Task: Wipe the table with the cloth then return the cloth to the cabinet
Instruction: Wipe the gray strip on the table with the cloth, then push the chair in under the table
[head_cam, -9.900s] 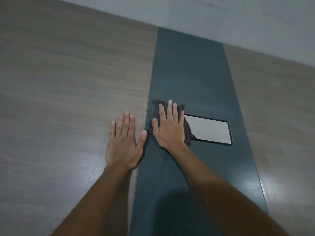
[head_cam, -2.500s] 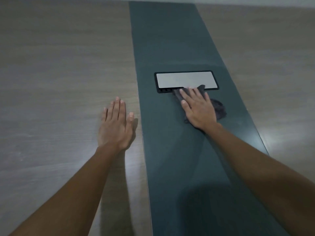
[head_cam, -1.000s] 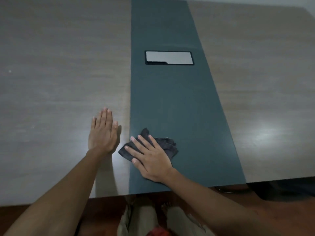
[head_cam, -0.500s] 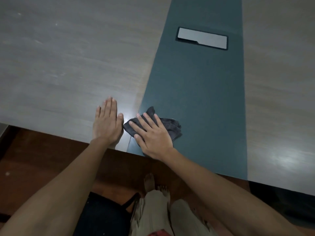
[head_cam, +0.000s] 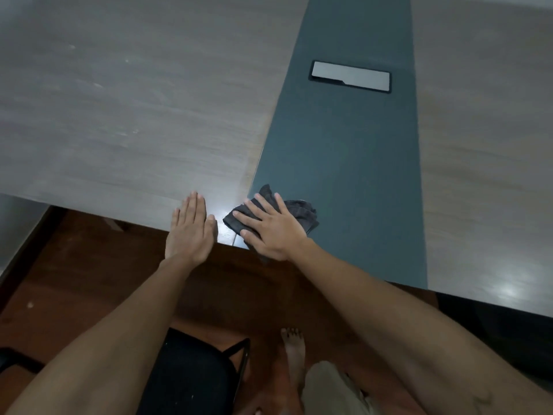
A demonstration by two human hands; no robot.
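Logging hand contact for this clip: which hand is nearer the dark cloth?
Right. The right hand lies flat on the cloth at the table edge, fingers straight. The left hand rests on the wood beside it, apart from the cloth.

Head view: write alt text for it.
A right hand presses a dark cloth flat at the near edge of a table, on its dark green strip. The left hand rests flat beside it.

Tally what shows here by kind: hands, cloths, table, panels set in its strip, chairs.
Hands: 2, left hand and right hand
Cloth: 1
Table: 1
Panel: 1
Chair: 1
Total: 6
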